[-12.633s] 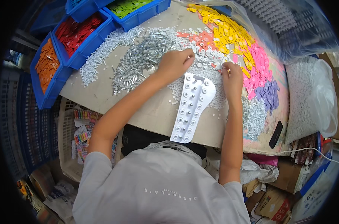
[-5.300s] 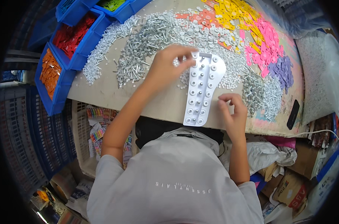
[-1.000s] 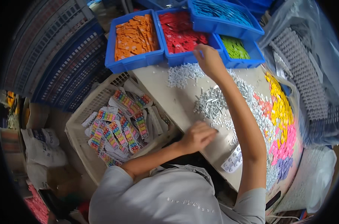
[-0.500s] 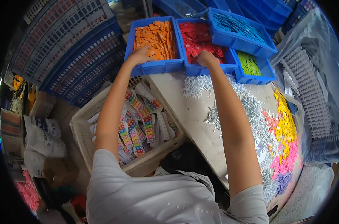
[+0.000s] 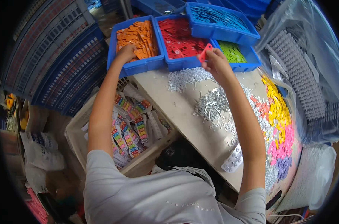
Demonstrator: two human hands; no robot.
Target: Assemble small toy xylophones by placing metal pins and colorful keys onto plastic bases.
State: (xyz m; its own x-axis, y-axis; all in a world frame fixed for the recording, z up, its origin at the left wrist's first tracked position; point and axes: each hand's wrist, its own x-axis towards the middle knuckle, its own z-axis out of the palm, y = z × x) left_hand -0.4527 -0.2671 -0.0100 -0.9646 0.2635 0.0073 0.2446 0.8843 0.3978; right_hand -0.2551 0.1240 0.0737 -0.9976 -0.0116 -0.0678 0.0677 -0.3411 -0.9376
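My right hand (image 5: pixel 218 65) is raised just in front of the red bin's near right corner, pinching a flat red plastic strip (image 5: pixel 205 52) with holes in it. It is one like the red pieces (image 5: pixel 180 43) heaped in the blue bin (image 5: pixel 184 64) behind. My left hand (image 5: pixel 126 53) is down in the blue bin (image 5: pixel 144 65) of orange pieces (image 5: pixel 141 37), at its near left part. Its fingers are curled in against the pieces; what they grip, if anything, is hidden.
Blue pieces (image 5: pixel 218 18) fill a bin stacked partly over one of green pieces (image 5: pixel 231 52). Screws (image 5: pixel 212 104) and yellow, pink and purple pieces (image 5: pixel 283 168) lie on the table. A white card (image 5: pixel 233 160) lies near its edge. A pale crate (image 5: pixel 78 138) holds packs of coloured pieces.
My right hand has come up out of the red bin with a red strip. My left hand's fingers, spread before, have curled in among the orange pieces. The whole view has shifted somewhat.
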